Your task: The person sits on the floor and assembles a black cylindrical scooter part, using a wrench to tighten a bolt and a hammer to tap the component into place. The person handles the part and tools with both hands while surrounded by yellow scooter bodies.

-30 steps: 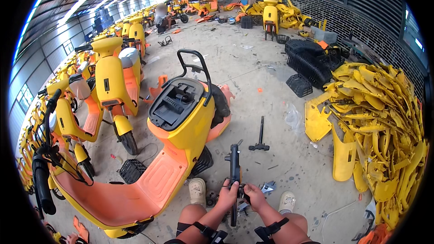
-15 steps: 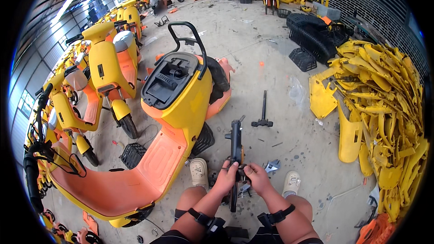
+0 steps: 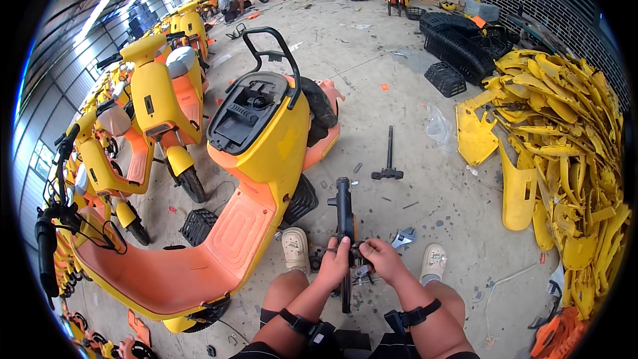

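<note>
A black tubular metal part [image 3: 343, 206] stretches away from me between my feet, with an orange-brown patch on its side. My left hand [image 3: 335, 264] is closed around its middle, thumb on top. Close by on the right, my right hand [image 3: 383, 260] pinches a small dark piece against the tube's side; the fingers hide most of it. An adjustable wrench [image 3: 404, 237] lies on the floor just beyond my right hand. Farther off lies a black T-shaped metal stem [image 3: 388, 159]. Other small metal bits under my hands are partly hidden.
A partly stripped yellow-and-orange scooter [image 3: 259, 139] stands close on my left, with more scooters [image 3: 153, 93] behind it. A tall heap of yellow plastic panels [image 3: 565, 159] fills the right side. Black baskets [image 3: 445, 80] lie beyond it. Far back, a person [image 3: 230, 3] crouches.
My right hand has shifted slightly to the right beside the tube. My left hand keeps its grip, and the view has tilted a little.
</note>
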The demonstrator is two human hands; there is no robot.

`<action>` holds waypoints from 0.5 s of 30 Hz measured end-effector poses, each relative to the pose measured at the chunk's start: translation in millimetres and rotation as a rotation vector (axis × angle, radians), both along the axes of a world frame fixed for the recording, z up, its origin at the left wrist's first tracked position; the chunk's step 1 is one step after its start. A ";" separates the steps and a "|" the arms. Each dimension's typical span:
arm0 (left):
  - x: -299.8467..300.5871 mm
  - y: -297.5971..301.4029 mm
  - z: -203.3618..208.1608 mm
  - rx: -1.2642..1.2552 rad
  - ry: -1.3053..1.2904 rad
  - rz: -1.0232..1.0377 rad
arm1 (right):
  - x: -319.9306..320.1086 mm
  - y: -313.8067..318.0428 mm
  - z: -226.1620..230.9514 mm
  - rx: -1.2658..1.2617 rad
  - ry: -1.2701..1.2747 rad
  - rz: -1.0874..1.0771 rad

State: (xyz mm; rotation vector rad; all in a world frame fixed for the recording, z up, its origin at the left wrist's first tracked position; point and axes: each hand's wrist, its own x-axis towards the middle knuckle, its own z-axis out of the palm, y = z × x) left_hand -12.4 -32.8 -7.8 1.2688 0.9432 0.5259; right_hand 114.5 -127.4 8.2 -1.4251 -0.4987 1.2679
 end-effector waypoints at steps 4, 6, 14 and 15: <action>-4.5 -1.8 -7.7 -0.058 -0.001 -0.016 | -1.6 -2.2 0.9 0.030 -0.027 -0.019; -1.8 -4.5 -3.1 0.046 0.027 -0.002 | -2.8 -4.6 -4.4 0.032 0.102 -0.017; 1.0 -5.5 -4.3 0.095 0.063 0.042 | -9.8 -1.7 -0.8 0.028 0.214 -0.060; 2.6 -5.4 -9.2 0.093 0.049 0.052 | -10.0 -1.5 -3.0 0.029 0.224 -0.068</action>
